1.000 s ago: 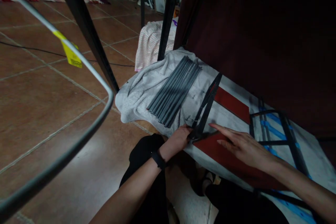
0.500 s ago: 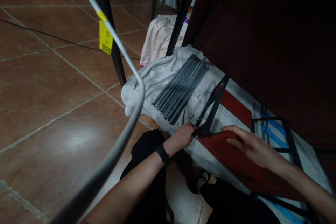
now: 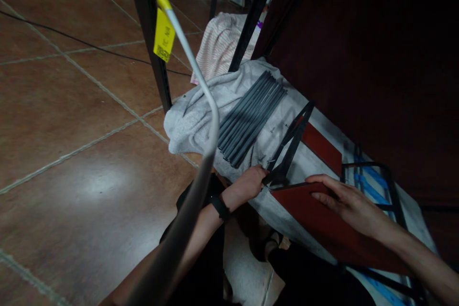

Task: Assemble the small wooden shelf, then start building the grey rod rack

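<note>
My left hand is closed round the near end of a black angled metal frame, beside the corner of a reddish-brown board. That board lies tilted at the lower right. Over its upper edge my right hand grips, fingers behind and thumb on the front face. A second red-brown panel lies flat behind the black frame. To the left, a row of several dark grey tubes rests on a grey towel. A few small screws lie between the tubes and the frame.
A white cable with a yellow tag hangs across the near view. Black uprights stand at the left and back. At right lies a black tubular frame with blue strips. A thin black cord crosses the tiled floor.
The view has shifted slightly, and the hanging cable and its tag appear further right. Both hands keep their holds; the board and black frame stay almost in place.
</note>
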A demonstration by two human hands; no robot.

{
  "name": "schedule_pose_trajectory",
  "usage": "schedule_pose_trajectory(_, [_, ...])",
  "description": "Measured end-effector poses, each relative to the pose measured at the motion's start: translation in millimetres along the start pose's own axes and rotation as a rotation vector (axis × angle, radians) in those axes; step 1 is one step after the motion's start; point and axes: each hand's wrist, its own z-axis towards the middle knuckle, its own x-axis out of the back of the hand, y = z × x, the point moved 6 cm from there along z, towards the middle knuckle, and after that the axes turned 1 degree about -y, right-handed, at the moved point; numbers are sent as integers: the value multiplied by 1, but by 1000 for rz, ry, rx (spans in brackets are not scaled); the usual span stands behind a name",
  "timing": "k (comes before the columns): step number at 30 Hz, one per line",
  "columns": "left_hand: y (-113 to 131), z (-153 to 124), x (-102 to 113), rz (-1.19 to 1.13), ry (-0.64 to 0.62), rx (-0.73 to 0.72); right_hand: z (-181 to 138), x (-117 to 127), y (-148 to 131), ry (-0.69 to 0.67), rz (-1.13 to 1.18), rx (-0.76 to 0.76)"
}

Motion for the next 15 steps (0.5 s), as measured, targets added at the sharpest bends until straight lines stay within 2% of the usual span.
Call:
schedule_pose_trajectory(9, [9,-3,5,-39,-12,-22,1,0,-1,-5,6,-23])
schedule_pose_trajectory(15, [7,-4,2,-43,-11,18,1,-2,2,-9,19,-21])
